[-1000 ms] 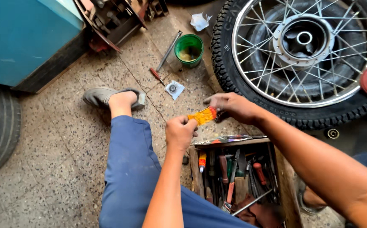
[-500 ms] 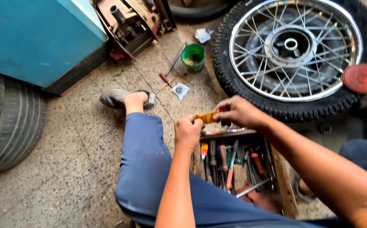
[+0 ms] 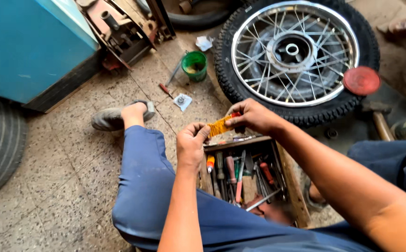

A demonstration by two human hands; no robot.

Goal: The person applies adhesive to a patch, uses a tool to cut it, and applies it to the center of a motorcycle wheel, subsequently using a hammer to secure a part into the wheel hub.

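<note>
A small yellow-orange tube (image 3: pixel 221 125) is pinched at each end between the left hand (image 3: pixel 191 142) and right hand (image 3: pixel 254 115), held up over the open wooden toolbox (image 3: pixel 287 182) of screwdrivers, likely for close handling. Beyond lie a spoked motorcycle wheel (image 3: pixel 296 56), a green cup (image 3: pixel 194 65) and speckled terrazzo floor (image 3: pixel 58 177).
</note>
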